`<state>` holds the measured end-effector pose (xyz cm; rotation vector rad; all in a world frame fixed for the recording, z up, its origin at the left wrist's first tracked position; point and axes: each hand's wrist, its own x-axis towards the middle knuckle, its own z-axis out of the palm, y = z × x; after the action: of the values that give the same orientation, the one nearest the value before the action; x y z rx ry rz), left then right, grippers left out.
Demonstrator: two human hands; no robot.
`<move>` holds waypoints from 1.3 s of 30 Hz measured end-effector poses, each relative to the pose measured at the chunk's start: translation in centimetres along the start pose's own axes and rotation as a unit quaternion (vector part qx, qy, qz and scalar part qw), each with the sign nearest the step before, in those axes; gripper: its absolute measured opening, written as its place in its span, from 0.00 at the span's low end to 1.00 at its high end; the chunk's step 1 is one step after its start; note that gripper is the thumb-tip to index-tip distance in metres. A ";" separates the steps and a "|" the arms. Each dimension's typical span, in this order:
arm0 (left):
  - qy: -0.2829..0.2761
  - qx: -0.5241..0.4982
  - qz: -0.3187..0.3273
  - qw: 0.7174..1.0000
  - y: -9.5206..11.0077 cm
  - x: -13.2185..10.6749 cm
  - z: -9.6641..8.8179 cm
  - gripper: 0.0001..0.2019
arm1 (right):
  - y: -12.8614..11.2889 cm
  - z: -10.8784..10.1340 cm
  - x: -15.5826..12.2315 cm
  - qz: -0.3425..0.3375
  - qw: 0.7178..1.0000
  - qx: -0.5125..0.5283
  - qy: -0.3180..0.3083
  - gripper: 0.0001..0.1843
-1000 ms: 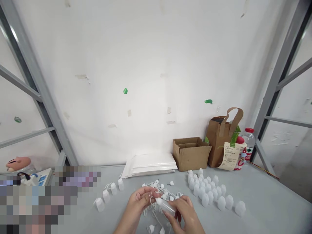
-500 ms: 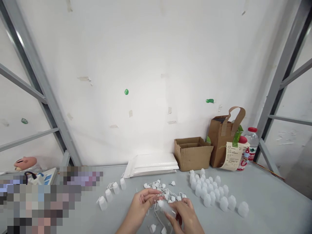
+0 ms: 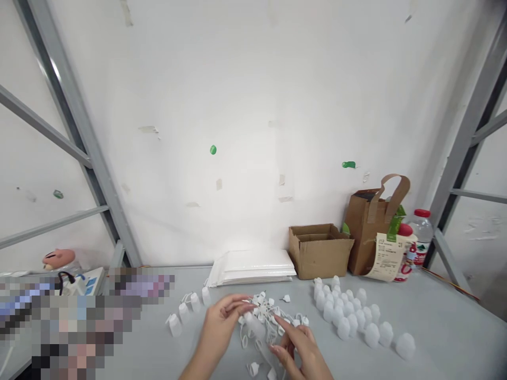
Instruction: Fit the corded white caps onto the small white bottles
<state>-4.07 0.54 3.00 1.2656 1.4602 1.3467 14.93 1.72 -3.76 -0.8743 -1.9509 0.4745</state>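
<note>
My left hand [image 3: 222,322] pinches the capped end of a small frosted plastic cup [image 3: 256,328], whose wide end tilts down to the right. My right hand [image 3: 301,349] is apart from the cup, thumb and index finger spread with nothing visible between them. Under and behind both hands lies a loose heap of white caps with cords [image 3: 271,323]. Part of this heap is hidden by my fingers. To the left stands a short row of capped, corded frosted cups [image 3: 184,312].
Rows of uncapped frosted cups [image 3: 344,311] stand on the right. Along the wall are white padded envelopes [image 3: 253,265], an open cardboard box [image 3: 322,256], a brown paper bag [image 3: 360,232] and a bottle with a red cap [image 3: 422,227]. Pixelated items lie at the left.
My right hand has let go of the frosted cup and opened. My left hand has moved slightly left with the cup. The whole view has shifted a little.
</note>
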 end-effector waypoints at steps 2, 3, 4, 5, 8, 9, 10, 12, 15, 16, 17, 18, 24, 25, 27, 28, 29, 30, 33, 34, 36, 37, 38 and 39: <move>0.055 0.196 0.056 0.977 -0.4 0.4 -1.4 0.11 | 0.1 0.1 0.0 0.015 1.000 0.005 0.020 0.22; 0.084 0.309 0.075 0.944 -0.6 0.7 -2.2 0.12 | 0.2 0.1 0.0 0.023 0.999 0.004 0.028 0.22; 0.099 0.344 0.076 0.931 -0.8 0.9 -2.8 0.12 | 0.2 0.1 0.0 0.027 0.999 0.004 0.030 0.22; 0.112 0.373 0.077 0.918 -1.0 1.1 -3.3 0.12 | 0.2 0.2 0.0 0.030 0.999 0.004 0.029 0.22; 0.139 0.417 0.072 0.895 -1.5 1.5 -4.3 0.11 | 0.3 0.3 -0.1 0.038 0.999 0.002 0.025 0.23; 0.144 0.429 0.072 0.889 -1.7 1.6 -4.4 0.12 | 0.3 0.4 -0.2 0.042 0.999 0.002 0.024 0.23; 0.148 0.439 0.074 0.883 -1.9 1.7 -4.4 0.12 | 0.3 0.4 -0.2 0.045 0.999 0.002 0.022 0.24; 0.151 0.452 0.078 0.875 -2.3 1.8 -4.4 0.12 | 0.3 0.4 -0.3 0.051 0.999 0.002 0.017 0.24; 0.153 0.460 0.084 0.870 -2.9 2.0 -4.3 0.12 | 0.2 0.4 -0.3 0.053 0.999 0.002 0.006 0.24; 0.154 0.460 0.086 0.870 -3.1 2.1 -4.3 0.13 | 0.1 0.4 -0.2 0.053 0.999 0.001 0.002 0.24; 0.155 0.459 0.087 0.870 -3.3 2.2 -4.3 0.13 | 0.0 0.3 -0.2 0.053 0.999 0.001 -0.001 0.24; 0.157 0.457 0.089 0.871 -3.5 2.2 -4.3 0.13 | 0.0 0.3 -0.2 0.053 0.999 0.001 -0.003 0.24; 0.174 0.424 0.109 0.882 -4.1 2.8 -4.4 0.13 | -0.2 0.4 -0.3 0.045 0.999 0.001 0.008 0.24; 0.174 0.418 0.114 0.884 -4.2 2.9 -4.4 0.13 | -0.2 0.5 -0.3 0.044 0.999 0.001 0.007 0.24; 0.174 0.411 0.122 0.886 -4.4 3.1 -4.4 0.13 | -0.2 0.5 -0.4 0.045 0.999 0.000 0.002 0.24; 0.173 0.410 0.124 0.887 -4.5 3.2 -4.5 0.13 | -0.2 0.5 -0.4 0.045 0.999 0.000 0.000 0.24; 0.172 0.410 0.126 0.887 -4.6 3.2 -4.5 0.13 | -0.2 0.5 -0.4 0.046 0.999 -0.001 -0.001 0.25; 0.172 0.412 0.127 0.886 -4.6 3.2 -4.5 0.12 | -0.1 0.6 -0.4 0.048 0.999 -0.003 -0.002 0.25; 0.174 0.425 0.125 0.880 -4.6 3.1 -4.6 0.12 | -0.1 0.6 -0.4 0.055 0.998 -0.006 -0.004 0.25; 0.175 0.431 0.124 0.876 -4.5 3.0 -4.6 0.12 | -0.1 0.6 -0.4 0.055 0.998 -0.006 -0.004 0.25; 0.178 0.447 0.122 0.868 -4.4 2.8 -4.6 0.12 | -0.1 0.6 -0.4 0.056 0.998 -0.005 -0.004 0.25; 0.180 0.455 0.121 0.864 -4.4 2.7 -4.6 0.12 | -0.2 0.6 -0.4 0.056 0.998 -0.005 -0.005 0.25; 0.182 0.464 0.120 0.859 -4.4 2.7 -4.6 0.12 | -0.2 0.6 -0.4 0.057 0.998 -0.005 -0.007 0.25; 0.184 0.472 0.119 0.854 -4.4 2.7 -4.6 0.13 | -0.2 0.6 -0.4 0.059 0.998 -0.006 -0.011 0.26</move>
<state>-9.79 2.31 -0.37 1.9015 2.4748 1.0496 14.45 1.33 -4.17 -1.0003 -1.9298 0.5443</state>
